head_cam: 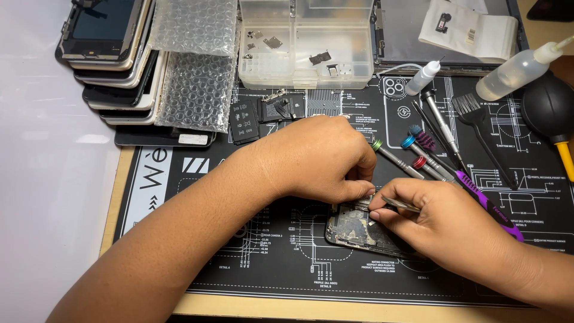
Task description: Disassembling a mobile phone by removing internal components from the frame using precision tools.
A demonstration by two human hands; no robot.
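Left hand (pixel 317 158): pinches, steadies opened phone (pixel 359 230) on mat (pixel 239 251). Right hand (pixel 445 221): grips tweezers (pixel 399 205), tips at phone's top edge. Screwdrivers (pixel 412 161) near, within reach.

Dark phone screens (pixel 110 54) stacked top left beside clear bubble-wrap bags (pixel 192 66)

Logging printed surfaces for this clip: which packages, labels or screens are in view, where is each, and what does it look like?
Stack of phones: top left, dark screens, pale and black edges.
Bubble-wrap pouches: beside the stack, clear.
White label: small rectangle on the lowest phone.
White packet: top right, flat, small striped sticker.
Work mat: under the left hand and right hand, black with white line diagrams.
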